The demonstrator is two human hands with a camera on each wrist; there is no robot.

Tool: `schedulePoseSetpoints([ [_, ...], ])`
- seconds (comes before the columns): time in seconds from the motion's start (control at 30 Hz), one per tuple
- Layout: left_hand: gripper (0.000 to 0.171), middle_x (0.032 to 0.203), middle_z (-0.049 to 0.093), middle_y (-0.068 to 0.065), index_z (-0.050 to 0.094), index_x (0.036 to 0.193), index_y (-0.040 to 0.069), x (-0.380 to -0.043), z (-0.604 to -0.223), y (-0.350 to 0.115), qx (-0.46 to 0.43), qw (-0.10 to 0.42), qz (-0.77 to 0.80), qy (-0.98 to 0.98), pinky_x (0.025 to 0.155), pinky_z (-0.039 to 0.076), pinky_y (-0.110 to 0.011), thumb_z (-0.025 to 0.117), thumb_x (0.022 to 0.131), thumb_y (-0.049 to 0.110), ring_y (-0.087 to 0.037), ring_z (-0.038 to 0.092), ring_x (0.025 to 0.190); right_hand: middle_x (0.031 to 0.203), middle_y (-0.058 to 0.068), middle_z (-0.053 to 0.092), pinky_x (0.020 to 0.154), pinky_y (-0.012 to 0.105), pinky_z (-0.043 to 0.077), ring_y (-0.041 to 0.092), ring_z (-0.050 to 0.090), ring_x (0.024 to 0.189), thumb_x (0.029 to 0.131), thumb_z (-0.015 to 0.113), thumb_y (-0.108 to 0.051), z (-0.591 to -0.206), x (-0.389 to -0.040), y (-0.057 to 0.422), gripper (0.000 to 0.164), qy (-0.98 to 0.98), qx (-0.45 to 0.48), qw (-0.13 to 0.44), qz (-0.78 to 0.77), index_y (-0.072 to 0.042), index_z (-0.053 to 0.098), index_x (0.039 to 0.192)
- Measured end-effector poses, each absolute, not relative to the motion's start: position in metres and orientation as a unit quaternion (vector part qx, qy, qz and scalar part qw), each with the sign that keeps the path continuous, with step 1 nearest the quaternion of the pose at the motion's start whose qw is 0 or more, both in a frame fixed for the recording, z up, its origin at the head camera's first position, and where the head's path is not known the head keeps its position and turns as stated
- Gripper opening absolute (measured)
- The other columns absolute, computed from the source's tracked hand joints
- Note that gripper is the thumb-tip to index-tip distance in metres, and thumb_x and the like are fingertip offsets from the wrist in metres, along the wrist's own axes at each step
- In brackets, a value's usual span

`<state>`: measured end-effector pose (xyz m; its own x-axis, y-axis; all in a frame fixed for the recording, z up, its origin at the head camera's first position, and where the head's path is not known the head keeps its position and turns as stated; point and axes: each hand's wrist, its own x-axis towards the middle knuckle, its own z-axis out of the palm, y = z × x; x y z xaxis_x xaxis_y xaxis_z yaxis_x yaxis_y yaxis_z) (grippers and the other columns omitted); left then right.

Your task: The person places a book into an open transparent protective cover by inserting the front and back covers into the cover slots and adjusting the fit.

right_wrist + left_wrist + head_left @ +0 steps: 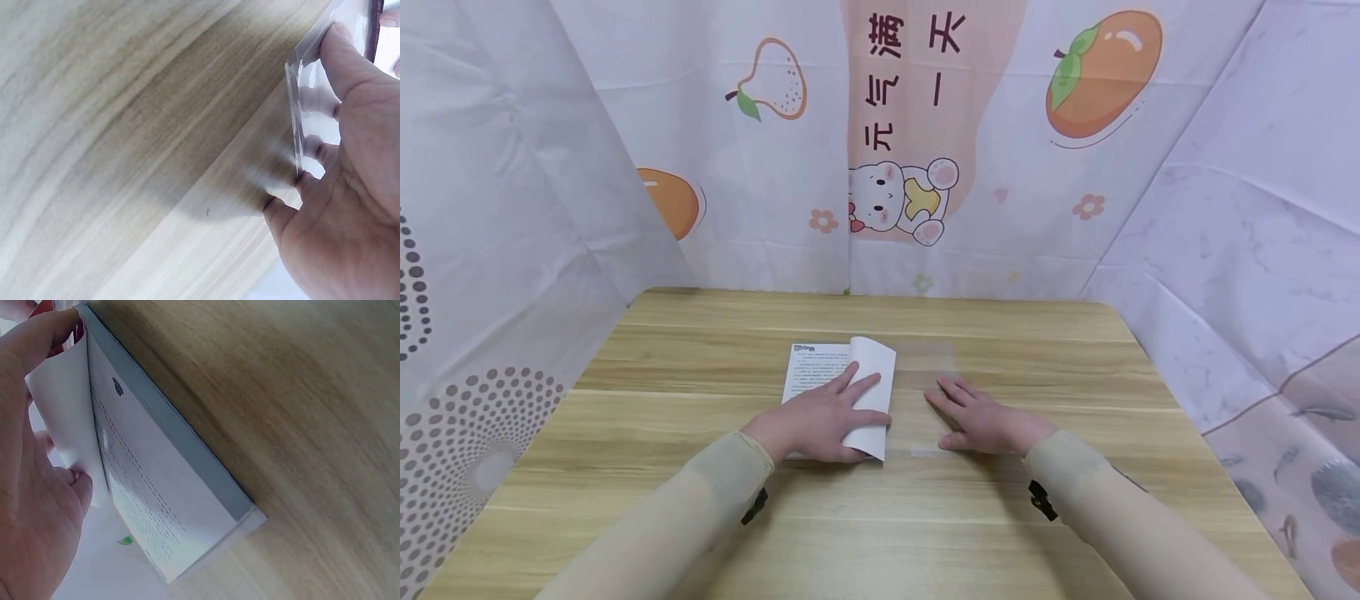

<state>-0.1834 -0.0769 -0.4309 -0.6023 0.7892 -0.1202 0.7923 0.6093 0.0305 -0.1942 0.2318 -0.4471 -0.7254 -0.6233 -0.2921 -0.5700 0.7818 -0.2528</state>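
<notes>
A thick book [808,371] lies open on the table, its printed page facing up. Its white cover [871,367] is bent up and curves to the right. My left hand [823,421] holds this cover, fingers spread over the white side and thumb at the near edge. The left wrist view shows the page [144,469] and the book's thick near side. To the right lies a clear plastic sleeve [925,358], hard to make out against the wood. My right hand [985,419] rests on the sleeve with fingers extended. In the right wrist view, fingertips touch the shiny plastic [306,81].
The wooden table [865,533] carries the book and the plastic. A printed curtain [970,250] hangs behind its far edge, and more cloth hangs on the left [550,275] and right [1210,275] sides.
</notes>
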Motion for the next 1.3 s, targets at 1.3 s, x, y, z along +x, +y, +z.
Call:
schedulePoseSetpoints([
  [1.3, 0.086, 0.159, 0.019, -0.009, 0.037, 0.148, 0.027, -0.179, -0.4268, -0.0683, 0.423, 0.084, -0.025, 0.902, 0.114, 0.025, -0.048, 0.041, 0.081, 0.082, -0.041, 0.002, 0.143, 0.161, 0.012, 0.002, 0.111, 0.057, 0.024, 0.034, 0.001, 0.144, 0.094, 0.051, -0.057, -0.4576, -0.198, 0.2362, 0.081, 0.929, -0.314, 0.187, -0.066, -0.024, 0.011, 0.155],
])
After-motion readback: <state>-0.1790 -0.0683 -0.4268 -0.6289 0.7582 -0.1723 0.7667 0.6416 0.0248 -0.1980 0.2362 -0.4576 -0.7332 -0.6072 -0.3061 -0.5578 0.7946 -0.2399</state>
